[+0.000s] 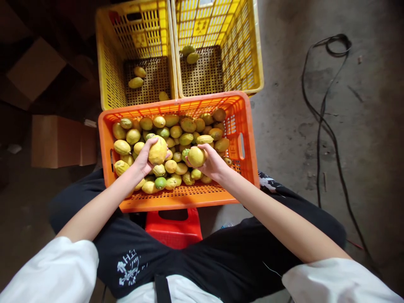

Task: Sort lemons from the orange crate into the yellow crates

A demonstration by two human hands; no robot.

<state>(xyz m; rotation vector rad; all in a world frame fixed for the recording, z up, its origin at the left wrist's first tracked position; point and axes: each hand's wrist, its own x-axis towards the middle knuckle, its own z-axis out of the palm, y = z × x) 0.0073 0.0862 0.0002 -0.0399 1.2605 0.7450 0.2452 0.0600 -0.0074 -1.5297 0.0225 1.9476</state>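
Note:
Over the orange crate (186,200), my left hand (144,159) is closed around a large yellow lemon (158,150). To its right, my right hand (212,161) grips a smaller, rounder lemon (196,157) by its side. A greenish fruit (185,155) shows just left of that lemon; whether my fingers touch it I cannot tell. Beneath both hands, many lemons (181,168) fill the crate, mostly yellow with some green among them. One bright green fruit (160,183) lies near the front wall.
Behind the orange crate stand a left yellow crate (110,80) and a right yellow crate (243,54), each with a few lemons. Cardboard boxes (57,141) sit at the left. A red stool (173,231) is between my legs. Black cable (322,113) lies on the floor at right.

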